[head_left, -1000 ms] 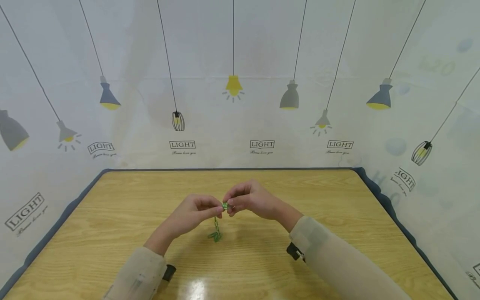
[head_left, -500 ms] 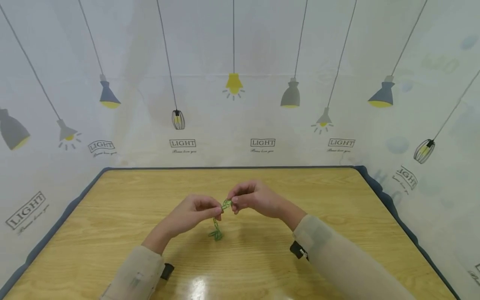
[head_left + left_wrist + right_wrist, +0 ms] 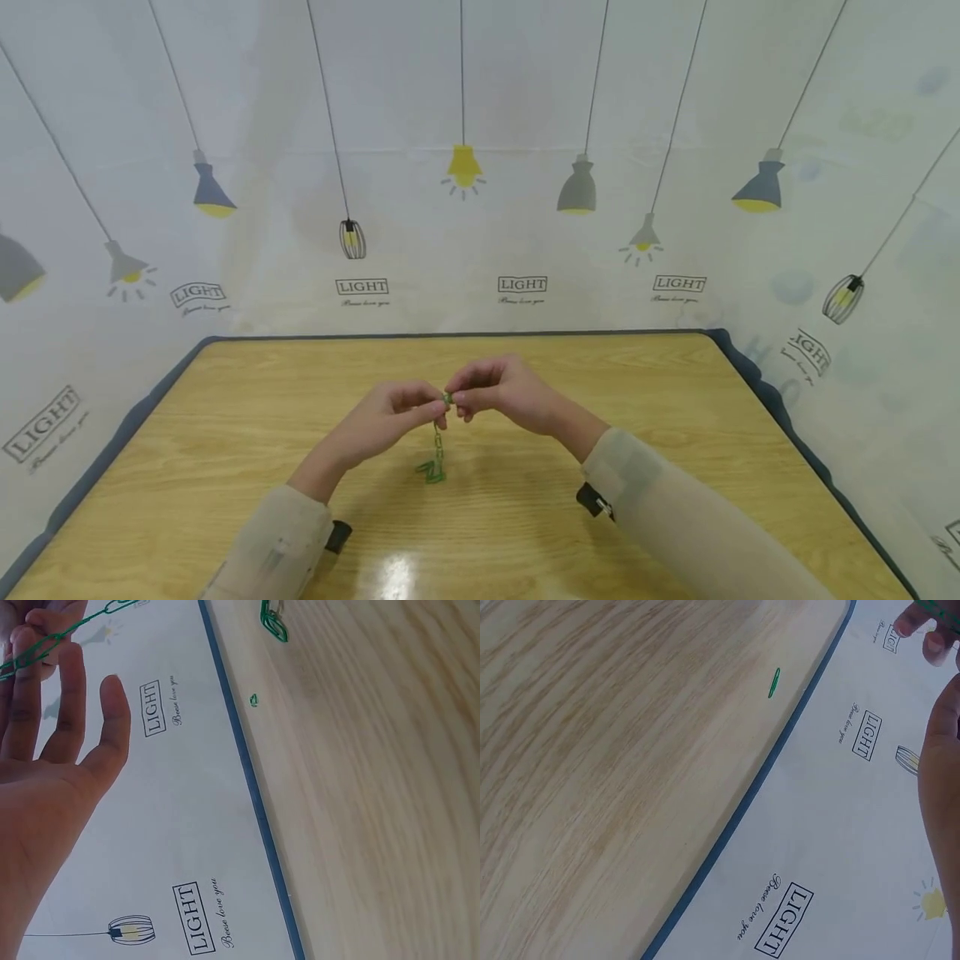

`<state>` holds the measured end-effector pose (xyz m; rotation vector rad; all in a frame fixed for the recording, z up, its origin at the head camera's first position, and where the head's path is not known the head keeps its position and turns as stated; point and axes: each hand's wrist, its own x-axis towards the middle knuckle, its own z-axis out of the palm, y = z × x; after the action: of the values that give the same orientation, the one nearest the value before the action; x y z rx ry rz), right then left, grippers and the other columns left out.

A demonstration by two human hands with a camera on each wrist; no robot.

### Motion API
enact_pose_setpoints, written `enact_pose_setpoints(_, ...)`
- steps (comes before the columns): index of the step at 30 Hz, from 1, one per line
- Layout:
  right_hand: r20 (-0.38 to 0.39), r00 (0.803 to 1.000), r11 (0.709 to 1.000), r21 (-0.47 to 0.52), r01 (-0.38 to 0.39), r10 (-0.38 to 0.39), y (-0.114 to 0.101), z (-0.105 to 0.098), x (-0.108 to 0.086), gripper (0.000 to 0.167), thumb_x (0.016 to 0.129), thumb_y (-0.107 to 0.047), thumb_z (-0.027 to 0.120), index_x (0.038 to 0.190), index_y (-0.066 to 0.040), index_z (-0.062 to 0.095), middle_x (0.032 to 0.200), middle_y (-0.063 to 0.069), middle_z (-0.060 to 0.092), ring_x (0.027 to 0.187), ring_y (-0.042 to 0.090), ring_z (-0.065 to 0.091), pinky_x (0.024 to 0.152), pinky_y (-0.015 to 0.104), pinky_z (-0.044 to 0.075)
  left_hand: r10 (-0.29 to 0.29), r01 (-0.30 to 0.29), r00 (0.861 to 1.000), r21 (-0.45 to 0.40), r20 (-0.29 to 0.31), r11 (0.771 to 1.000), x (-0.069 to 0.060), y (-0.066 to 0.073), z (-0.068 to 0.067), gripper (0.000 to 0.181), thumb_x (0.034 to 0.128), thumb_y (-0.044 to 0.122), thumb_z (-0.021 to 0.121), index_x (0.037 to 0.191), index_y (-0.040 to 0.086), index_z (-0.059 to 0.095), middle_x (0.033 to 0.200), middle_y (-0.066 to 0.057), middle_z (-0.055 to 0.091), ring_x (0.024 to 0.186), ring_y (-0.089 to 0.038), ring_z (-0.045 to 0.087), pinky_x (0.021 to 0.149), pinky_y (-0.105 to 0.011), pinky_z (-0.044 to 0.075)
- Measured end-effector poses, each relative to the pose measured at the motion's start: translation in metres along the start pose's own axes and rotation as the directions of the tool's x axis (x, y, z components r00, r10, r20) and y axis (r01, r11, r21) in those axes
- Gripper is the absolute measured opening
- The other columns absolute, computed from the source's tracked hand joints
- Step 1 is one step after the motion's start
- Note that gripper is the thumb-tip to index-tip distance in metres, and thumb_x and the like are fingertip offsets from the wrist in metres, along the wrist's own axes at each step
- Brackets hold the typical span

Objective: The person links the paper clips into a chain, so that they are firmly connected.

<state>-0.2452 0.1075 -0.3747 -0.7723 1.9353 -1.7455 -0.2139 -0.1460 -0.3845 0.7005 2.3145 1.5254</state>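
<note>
A chain of linked green paper clips hangs from my hands over the middle of the table. My left hand pinches it between thumb and fingers. My right hand pinches a clip right beside the left fingertips, which hide most of that part. The lower clips bunch to the left; whether they touch the table I cannot tell. In the left wrist view the paper clip chain crosses my left fingers, the other fingers spread. At the right wrist view's edge, part of a hand shows near a green clip.
The wooden table has a dark blue border along its back and sides. A pale backdrop printed with lamps and lettering stands behind and beside it. Black wrist cameras sit at both sleeves.
My right hand first drew slightly right, showing more green clips between the hands, then came back close to the left fingers. The hanging clips have shifted and spread a little.
</note>
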Motion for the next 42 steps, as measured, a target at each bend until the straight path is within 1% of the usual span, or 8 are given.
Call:
enact_pose_setpoints(5, -0.001, 1.000, 1.000, -0.005, 0.010, -0.010, 0.001, -0.001, 0.001, 0.019, 0.102, -0.005, 0.068, 0.118, 0.005, 0.072, 0.098, 0.002, 0.075, 0.087, 0.019, 0.069, 0.086, 0.040, 0.063, 0.008, -0.009, 0.999, -0.018, -0.053, 1.000, 0.001, 0.001, 0.000, 0.023, 0.1077, 0.035, 0.065, 0.112, 0.015, 0.076, 0.101, -0.004, 0.076, 0.106, -0.023, 0.070, 0.104, -0.048, 0.051)
enact_pose_setpoints(13, -0.003, 1.000, 1.000, 0.009, 0.022, -0.022, 0.001, -0.001, 0.000, 0.018, 0.102, -0.004, 0.068, 0.117, 0.005, 0.071, 0.096, 0.002, 0.074, 0.086, 0.017, 0.069, 0.085, 0.038, 0.063, 0.006, -0.010, 0.993, -0.036, -0.115, 0.999, 0.001, 0.000, 0.000, 0.026, 0.1060, 0.032, 0.068, 0.115, 0.009, 0.077, 0.107, -0.013, 0.077, 0.103, -0.022, 0.073, 0.103, -0.050, 0.054)
enact_pose_setpoints(19, 0.006, 1.000, 1.000, 0.010, -0.012, 0.012, 0.005, -0.006, 0.003, 0.020, 0.102, -0.008, 0.069, 0.119, 0.003, 0.071, 0.098, 0.002, 0.073, 0.089, 0.019, 0.069, 0.088, 0.042, 0.063, -0.002, -0.002, 0.991, -0.030, -0.131, 1.000, 0.001, -0.003, -0.001, 0.025, 0.1057, 0.033, 0.068, 0.114, 0.012, 0.077, 0.105, -0.013, 0.078, 0.103, -0.020, 0.073, 0.103, -0.042, 0.054)
enact_pose_setpoints(25, -0.043, 0.995, 0.994, -0.059, -0.091, 0.089, 0.020, -0.023, 0.014, 0.027, 0.105, -0.019, 0.067, 0.126, -0.002, 0.070, 0.116, 0.005, 0.072, 0.102, 0.023, 0.069, 0.098, 0.051, 0.061, -0.012, 0.006, 0.989, -0.036, -0.145, 0.999, -0.001, -0.006, -0.003, 0.023, 0.1055, 0.031, 0.069, 0.113, 0.011, 0.077, 0.108, -0.020, 0.077, 0.101, -0.021, 0.074, 0.103, -0.040, 0.056)
enact_pose_setpoints(32, -0.088, 0.980, 0.982, -0.040, -0.183, 0.179, 0.041, -0.039, 0.027, 0.034, 0.105, -0.018, 0.067, 0.135, -0.003, 0.065, 0.145, 0.023, 0.058, 0.134, 0.048, 0.058, 0.105, 0.045, 0.060, -0.021, 0.015, 0.987, -0.034, -0.160, 0.999, -0.004, -0.007, -0.005, 0.023, 0.1062, 0.029, 0.068, 0.116, 0.010, 0.077, 0.105, -0.014, 0.078, 0.102, -0.024, 0.074, 0.103, -0.039, 0.058)
enact_pose_setpoints(37, -0.098, 0.971, 0.971, -0.080, -0.227, 0.219, 0.054, -0.045, 0.031, 0.043, 0.105, -0.017, 0.067, 0.144, 0.000, 0.059, 0.150, 0.026, 0.055, 0.133, 0.044, 0.060, 0.106, 0.047, 0.059, -0.012, 0.006, 0.987, -0.041, -0.158, 0.999, -0.007, -0.007, -0.005, 0.022, 0.1065, 0.026, 0.067, 0.116, 0.008, 0.076, 0.105, -0.014, 0.078, 0.100, -0.019, 0.074, 0.101, -0.034, 0.059)
enact_pose_setpoints(38, -0.105, 0.969, 0.967, -0.099, -0.235, 0.225, 0.056, -0.045, 0.032, 0.044, 0.105, -0.018, 0.067, 0.145, -0.001, 0.059, 0.149, 0.023, 0.057, 0.130, 0.041, 0.062, 0.105, 0.047, 0.059, -0.011, 0.004, 0.988, -0.045, -0.157, 0.999, -0.007, -0.007, -0.005, 0.022, 0.1066, 0.026, 0.067, 0.116, 0.007, 0.076, 0.107, -0.017, 0.077, 0.099, -0.018, 0.074, 0.100, -0.032, 0.059)
enact_pose_setpoints(42, -0.115, 0.964, 0.943, -0.211, -0.258, 0.238, 0.065, -0.046, 0.038, 0.042, 0.105, -0.024, 0.068, 0.145, -0.010, 0.063, 0.152, 0.014, 0.058, 0.123, 0.029, 0.066, 0.102, 0.044, 0.061, -0.031, 0.022, 0.987, -0.059, -0.160, 0.998, -0.008, -0.008, -0.005, 0.023, 0.1065, 0.027, 0.067, 0.116, 0.008, 0.076, 0.106, -0.014, 0.078, 0.100, -0.017, 0.074, 0.100, -0.030, 0.058)
